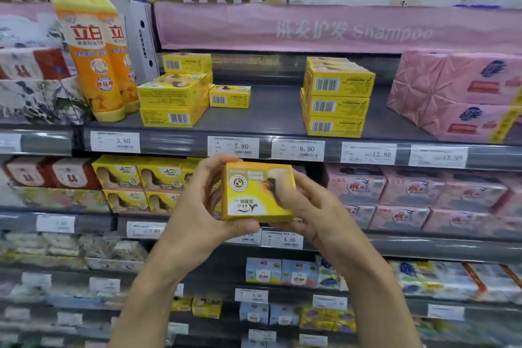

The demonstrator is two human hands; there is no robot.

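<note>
Hands (197, 206) hold yellow box (258, 192), before shelf edge (175, 145)

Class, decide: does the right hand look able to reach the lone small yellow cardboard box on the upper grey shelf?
Probably, once freed: right hand and left hand grip a yellow printed carton, but the grey shelf is open-fronted, with nothing before the lone yellow box.

Smooth printed cardboard, slightly glossy, for the near yellow box (258, 192). Matt grey metal for the shelf (271, 113). Shiny, creased plastic wrap on the pink packs (452, 93) at right. Glossy plastic on the orange bottles (93, 65) at left.
</note>
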